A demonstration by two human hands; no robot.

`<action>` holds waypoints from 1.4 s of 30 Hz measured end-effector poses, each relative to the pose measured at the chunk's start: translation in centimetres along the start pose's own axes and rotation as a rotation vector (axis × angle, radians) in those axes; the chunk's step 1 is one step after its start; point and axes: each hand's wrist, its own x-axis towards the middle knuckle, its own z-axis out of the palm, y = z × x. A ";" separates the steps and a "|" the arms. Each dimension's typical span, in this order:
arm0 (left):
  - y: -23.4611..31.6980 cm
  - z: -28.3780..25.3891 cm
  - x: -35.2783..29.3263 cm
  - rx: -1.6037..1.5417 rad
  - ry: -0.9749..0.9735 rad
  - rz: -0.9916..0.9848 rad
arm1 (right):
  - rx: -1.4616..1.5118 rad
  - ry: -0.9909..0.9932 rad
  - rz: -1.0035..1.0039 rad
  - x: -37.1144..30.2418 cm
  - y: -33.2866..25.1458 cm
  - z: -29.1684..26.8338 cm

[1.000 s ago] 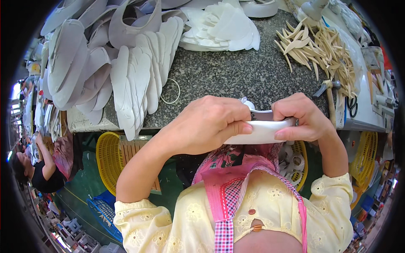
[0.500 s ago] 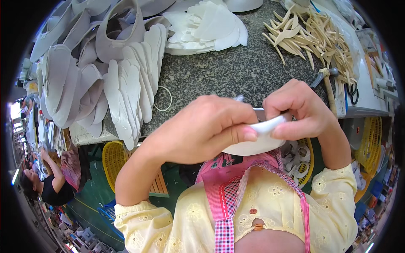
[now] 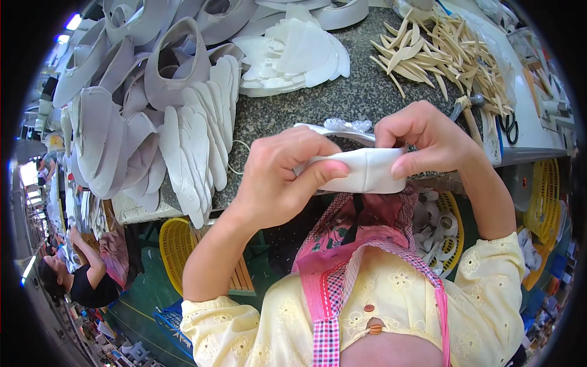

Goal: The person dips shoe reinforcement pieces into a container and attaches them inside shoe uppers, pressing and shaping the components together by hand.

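Note:
Between my hands, above the front edge of the table, is a white shoe upper [image 3: 370, 171]. A vertical seam shows on its near band, and a clear, glittering ornament [image 3: 347, 125] sits at its far side. My left hand [image 3: 278, 171] is closed on the left end of the band, thumb in front and fingers behind. The right end is pinched by my right hand [image 3: 425, 137], its fingertips curled over the top edge and partly hidden inside.
Grey-white shoe uppers [image 3: 177, 67] and flat white pieces [image 3: 293, 52] are heaped at the far left. Tan strips [image 3: 440, 55], a hammer [image 3: 469, 110] and black-handled scissors [image 3: 509, 128] lie at right. Yellow baskets [image 3: 174, 248] stand below. Another person [image 3: 82, 272] works at far left.
The shoe upper has been raised and turned, so its seamed band now faces me and the ornament shows. My left hand has shifted left along it; my right hand stays at its right end.

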 end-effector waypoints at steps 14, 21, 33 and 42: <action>-2.0 -1.3 -0.9 -0.213 -0.297 -0.095 | 0.055 -0.047 -0.008 -0.6 1.4 -0.4; -1.2 -0.4 -1.2 -0.164 -0.020 0.109 | -0.237 0.947 -0.388 -4.7 3.6 -0.2; 1.6 1.6 -0.1 0.370 0.404 0.632 | -0.952 0.556 -0.538 3.0 3.1 1.3; -8.5 3.4 -1.4 0.585 -0.040 0.195 | -1.499 0.146 -0.322 1.2 8.5 4.1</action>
